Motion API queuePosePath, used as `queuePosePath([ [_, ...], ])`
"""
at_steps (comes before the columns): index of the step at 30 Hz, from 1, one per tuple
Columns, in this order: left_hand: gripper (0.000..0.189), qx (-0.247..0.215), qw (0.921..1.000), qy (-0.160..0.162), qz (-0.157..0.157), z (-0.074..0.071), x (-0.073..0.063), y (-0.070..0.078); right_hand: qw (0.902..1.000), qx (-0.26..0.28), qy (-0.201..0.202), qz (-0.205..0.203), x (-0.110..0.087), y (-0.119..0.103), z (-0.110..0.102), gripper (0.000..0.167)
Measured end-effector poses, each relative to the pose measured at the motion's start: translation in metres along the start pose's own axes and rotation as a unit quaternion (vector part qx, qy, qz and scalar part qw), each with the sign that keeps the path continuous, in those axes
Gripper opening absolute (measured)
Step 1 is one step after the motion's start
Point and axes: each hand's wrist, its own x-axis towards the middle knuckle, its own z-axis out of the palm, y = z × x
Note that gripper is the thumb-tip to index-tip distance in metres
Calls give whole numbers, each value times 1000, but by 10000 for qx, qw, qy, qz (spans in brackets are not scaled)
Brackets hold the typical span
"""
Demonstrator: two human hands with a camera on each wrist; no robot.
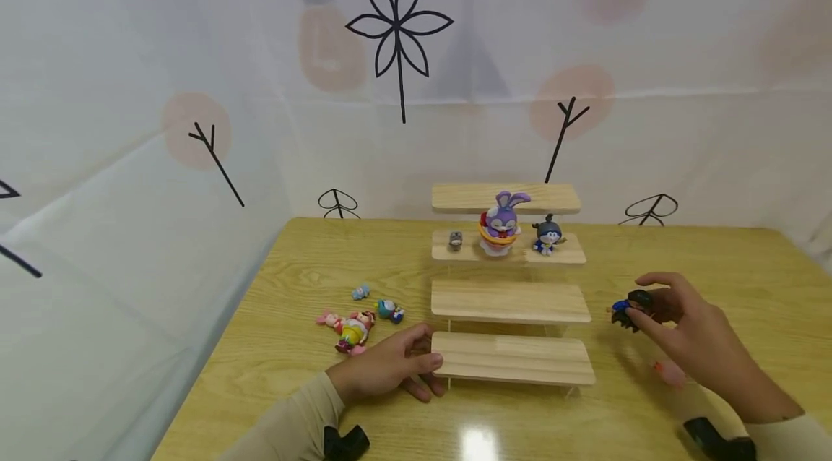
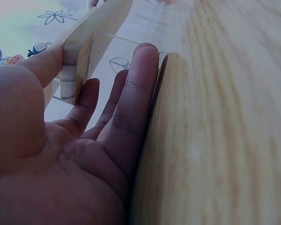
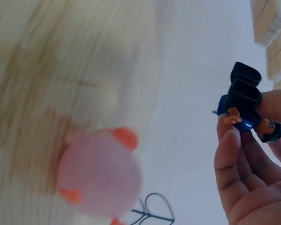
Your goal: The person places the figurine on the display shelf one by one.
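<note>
My left hand [image 1: 386, 368] grips the left end of the lowest board of a tiered wooden display stand [image 1: 513, 360]. In the left wrist view its thumb lies on the board [image 2: 75, 70], with fingers below and behind. To the right of the stand, my right hand [image 1: 698, 334] pinches a small figurine [image 3: 243, 96] in blue with dark hair and black parts, held above the table. Beneath that hand sits a round pink toy [image 3: 100, 173] with orange-red bits. On an upper board stand a tiny grey figure [image 1: 456, 240], a purple rabbit figurine [image 1: 502, 219] and a dark-haired figurine [image 1: 547, 235].
Left of the stand, several small figurines [image 1: 355, 329] lie on the wooden table [image 1: 273, 374], among them a blue-and-white one [image 1: 390, 311] and a light blue one [image 1: 360, 292]. A printed white curtain [image 1: 260, 49] hangs behind and at the left.
</note>
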Motion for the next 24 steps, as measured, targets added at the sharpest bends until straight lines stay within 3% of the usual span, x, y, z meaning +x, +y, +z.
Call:
queuePosePath([
  [4,59,26,10000,-5,4,0,0,0,9990,267,319,-187,-1,-11,1,48],
  [8,69,8,10000,32,-29,1,-1,-1,9976,302,573,-252,-1,-22,1,42],
  [13,77,16,10000,74,-59,1,0,-2,9943,248,822,-634,0,-33,6,34],
  [17,74,31,9999,96,-44,0,-1,-2,9919,181,877,-902,4,-40,9,34],
  [24,66,43,10000,12,-33,1,0,-1,9897,124,1081,-930,6,-48,5,44],
])
